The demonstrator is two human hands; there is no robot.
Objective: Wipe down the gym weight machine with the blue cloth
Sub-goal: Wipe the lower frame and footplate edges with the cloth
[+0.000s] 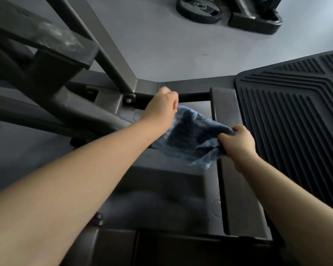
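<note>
— Head view first: what's nearest you?

— My two bare forearms, reaching down over the machine (227, 116). My right hand (238, 141) is clenched round one bunched end of the cloth (192, 137); my left hand (161, 110) grips the other end, a little farther out.

— Why both hands?

— I'd say to stretch the cloth flat, so more of it meets the metal. It hangs between my hands, just over the base frame; I can't tell whether it touches.

— And beyond your hands?

— Past my left hand a sloped beam (96, 45) bolts into the frame, dusty higher up, so likely still to wipe. Right of my right hand lies a ribbed mat (296, 116). Farthest off, a weight plate (199, 9) on the floor (161, 45).
</note>
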